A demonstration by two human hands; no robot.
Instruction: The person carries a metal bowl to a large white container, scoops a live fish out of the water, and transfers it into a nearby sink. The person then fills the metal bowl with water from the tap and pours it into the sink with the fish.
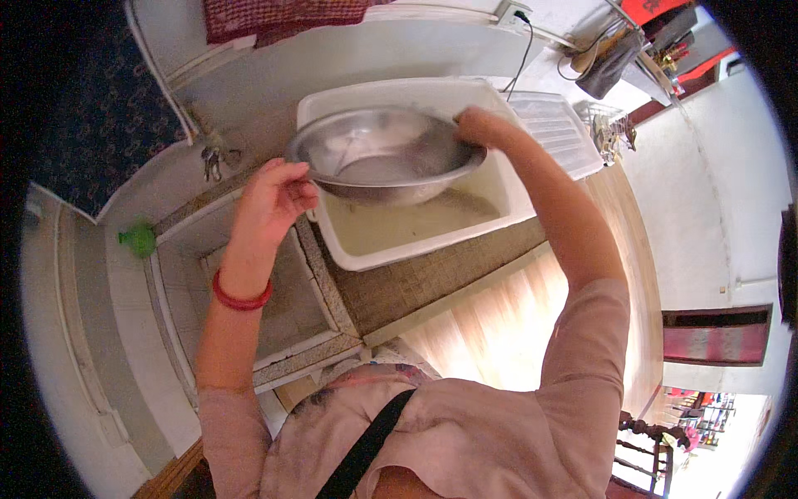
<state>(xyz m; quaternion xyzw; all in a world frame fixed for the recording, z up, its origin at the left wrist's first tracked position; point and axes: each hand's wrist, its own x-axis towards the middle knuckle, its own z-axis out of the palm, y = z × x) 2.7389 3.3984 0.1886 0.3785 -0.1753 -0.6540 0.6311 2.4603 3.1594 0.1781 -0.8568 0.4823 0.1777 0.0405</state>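
A round stainless-steel basin (399, 150) hangs tilted over a large white plastic tub (349, 259). My left hand (274, 193) grips the basin's left rim, and a red bracelet (243, 297) circles that wrist. At the opposite side, my right hand (483, 128) is closed over the rim; motion blurs its fingers. Cloudy, yellowish water (405, 224) lies in the tub below. Whether the basin itself holds any water, I cannot tell.
Left of the tub is a tiled sink (336, 315) with a tap (214, 159) above it. A green plastic bottle (142, 239) stands at its far left. A translucent lid (552, 131) leans behind the tub's right side, near a wire rack (601, 128). A power cord (527, 53) hangs from the wall outlet.
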